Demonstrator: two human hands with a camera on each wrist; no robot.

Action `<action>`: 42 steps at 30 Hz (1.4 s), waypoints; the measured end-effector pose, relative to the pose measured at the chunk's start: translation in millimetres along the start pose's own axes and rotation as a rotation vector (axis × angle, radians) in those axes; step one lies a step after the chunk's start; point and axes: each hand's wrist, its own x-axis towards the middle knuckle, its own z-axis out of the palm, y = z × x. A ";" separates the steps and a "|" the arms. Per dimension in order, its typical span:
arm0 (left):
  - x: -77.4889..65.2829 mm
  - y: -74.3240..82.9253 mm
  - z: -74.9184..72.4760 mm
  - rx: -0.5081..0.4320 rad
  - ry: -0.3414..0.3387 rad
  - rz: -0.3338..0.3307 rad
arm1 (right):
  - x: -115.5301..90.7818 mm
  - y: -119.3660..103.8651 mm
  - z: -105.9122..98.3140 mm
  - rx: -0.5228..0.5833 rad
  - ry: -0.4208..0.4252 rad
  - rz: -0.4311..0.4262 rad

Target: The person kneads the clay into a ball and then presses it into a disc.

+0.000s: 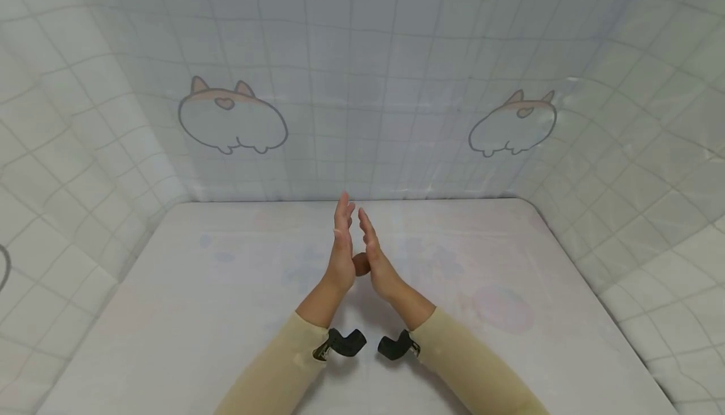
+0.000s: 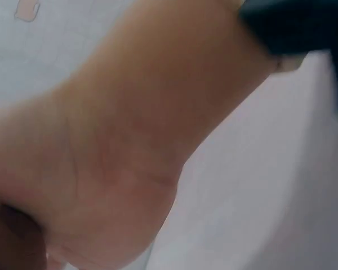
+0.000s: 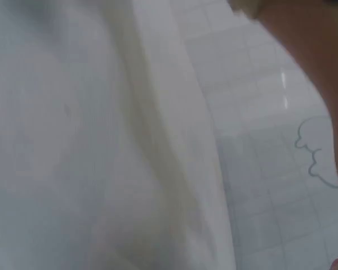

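A small brown rounded lump [image 1: 360,264], its material unclear, is pressed between two palms in the head view. My left hand [image 1: 342,256] touches it from the left with straight fingers pointing away and upward. From the right, the palm of my right hand [image 1: 379,265] presses against it, fingers also extended. The fingertips of the two hands lean toward each other with a narrow gap. In the left wrist view, the brown lump [image 2: 16,242] shows at the lower left corner against the heel of the palm. The right wrist view catches only the wrist and forearm [image 3: 321,62].
Beneath the hands lies a pale table [image 1: 198,314] with faint coloured patches. A grid-patterned sheet [image 1: 351,106] with corgi drawings hangs behind it, and similar sheets line both sides. Dark curved camera mounts [image 1: 347,343] stick out inward from both cream sleeves [image 1: 283,364].
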 end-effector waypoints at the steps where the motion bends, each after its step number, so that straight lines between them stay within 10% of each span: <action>1: 1.8 0.0 -1.4 0.014 0.009 -0.010 | -1.0 -0.6 1.3 0.006 0.002 -0.030; 14: 0.4 -8.4 -7.6 0.127 -0.071 -0.117 | -8.8 -20.3 7.5 0.076 0.023 -0.254; 27: -16.5 -11.5 2.0 0.152 -0.223 -0.300 | -2.7 -32.1 0.0 -0.054 0.186 -0.178; 42: -27.1 -2.8 9.2 -0.071 -0.196 -0.043 | 11.1 -15.0 -14.7 -0.048 0.172 0.018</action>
